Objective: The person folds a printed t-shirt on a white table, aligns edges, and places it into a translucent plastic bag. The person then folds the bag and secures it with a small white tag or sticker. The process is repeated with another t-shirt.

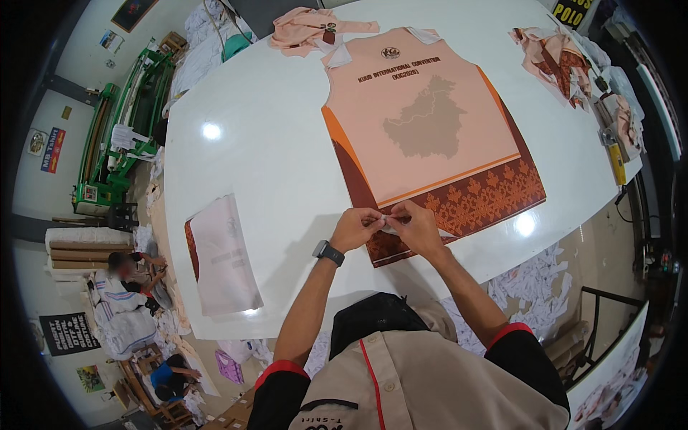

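A peach shirt panel (430, 123) with a brown patterned hem and a grey-brown map print lies flat on the white table (242, 145). Near its lower left edge, my left hand (359, 227) and my right hand (416, 226) meet, fingertips pinching a small bit of pale material between them. A corner of the hem beneath them is turned up, showing its white underside. Whether the pinched bit is part of the panel I cannot tell. A folded panel (226, 263), pale side up, rests at the table's left.
Crumpled peach garment pieces (312, 32) lie at the table's far edge, with more patterned pieces (564, 64) at the far right. A yellow-handled tool (617, 164) sits at the right edge. Fabric scraps (527, 285) cover the floor. Two people are down at the left.
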A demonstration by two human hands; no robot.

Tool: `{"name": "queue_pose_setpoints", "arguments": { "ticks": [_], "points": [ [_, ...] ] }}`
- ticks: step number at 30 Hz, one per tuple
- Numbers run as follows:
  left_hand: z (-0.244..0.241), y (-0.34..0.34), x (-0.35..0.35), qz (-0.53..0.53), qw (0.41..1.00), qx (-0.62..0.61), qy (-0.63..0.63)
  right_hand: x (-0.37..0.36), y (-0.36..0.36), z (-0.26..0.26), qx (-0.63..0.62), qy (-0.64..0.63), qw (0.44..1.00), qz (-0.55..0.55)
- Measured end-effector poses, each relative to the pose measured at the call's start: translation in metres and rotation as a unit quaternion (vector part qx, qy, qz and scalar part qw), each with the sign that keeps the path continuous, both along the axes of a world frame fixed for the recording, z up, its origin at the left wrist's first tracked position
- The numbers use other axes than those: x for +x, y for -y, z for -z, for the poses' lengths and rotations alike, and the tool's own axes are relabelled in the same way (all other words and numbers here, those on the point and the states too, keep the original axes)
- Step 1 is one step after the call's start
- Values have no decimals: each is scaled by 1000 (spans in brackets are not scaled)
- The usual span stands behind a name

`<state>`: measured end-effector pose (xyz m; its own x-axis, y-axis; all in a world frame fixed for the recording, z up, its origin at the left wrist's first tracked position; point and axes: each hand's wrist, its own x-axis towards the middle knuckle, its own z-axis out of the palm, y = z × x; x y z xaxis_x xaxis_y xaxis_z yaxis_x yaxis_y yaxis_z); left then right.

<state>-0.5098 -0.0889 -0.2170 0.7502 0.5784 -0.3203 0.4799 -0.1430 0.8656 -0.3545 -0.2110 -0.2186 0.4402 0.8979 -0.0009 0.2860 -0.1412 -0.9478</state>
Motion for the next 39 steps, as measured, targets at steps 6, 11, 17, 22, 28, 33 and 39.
{"name": "queue_pose_setpoints", "arguments": {
  "ticks": [6, 11, 17, 22, 28, 33, 39],
  "points": [
    [8, 0, -1, -4, 999, 48, -19, 1, 2, -9, 5, 3, 1000, -13],
    [4, 0, -2, 13, 999, 28, -26, 1, -1, -1, 14, 11, 1000, -21],
    [5, -1, -7, 7, 1000, 7, 24, -1, -4, 7, 38, 36, 999, -15],
    [15, 1, -9, -29, 999, 1, 20, -8, -1, 3, 50, 108, 993, 12],
    [17, 0, -6, -36, 999, 15, 8, -44, 40, 35, 86, 186, 963, -176],
    [16, 0, -7, -47, 999, 1, 11, -50, 44, 53, 72, 188, 959, -197],
    [15, 0, -9, -49, 999, -5, 8, -48, 41, 44, 71, 155, 973, -158]
  ]
}}
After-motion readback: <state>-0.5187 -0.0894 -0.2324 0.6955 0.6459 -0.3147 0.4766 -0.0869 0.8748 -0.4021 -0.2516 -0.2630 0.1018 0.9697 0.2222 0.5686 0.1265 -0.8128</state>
